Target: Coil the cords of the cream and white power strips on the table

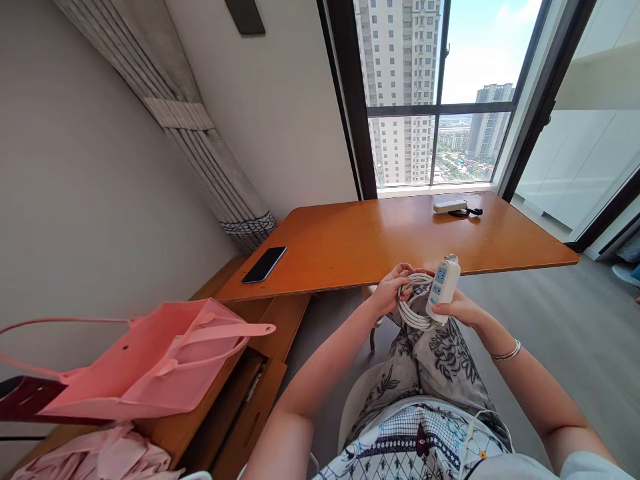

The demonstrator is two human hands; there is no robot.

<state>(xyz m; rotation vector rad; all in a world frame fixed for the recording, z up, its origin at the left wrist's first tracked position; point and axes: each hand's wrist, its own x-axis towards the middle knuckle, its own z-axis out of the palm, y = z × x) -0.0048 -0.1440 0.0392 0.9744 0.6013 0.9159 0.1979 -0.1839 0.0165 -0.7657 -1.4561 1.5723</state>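
My left hand (393, 288) is closed around one side of a coiled white cord (414, 319), held just past the near edge of the table, above my lap. In my right hand (461, 308) is a white power strip (444, 288) with blue-marked sockets, tilted upright with its socket face toward me. The coil hangs against the left side of the strip. The fingers of my right hand behind the strip are mostly hidden; its thumb shows on the lower front.
A second white power strip (450, 207) with a black cord (465, 213) lies at the far right of the brown table (360, 247). A black phone (264, 265) lies near its left edge. A pink bag (150, 360) stands on the wooden cabinet at left, above pink cloth (100, 457).
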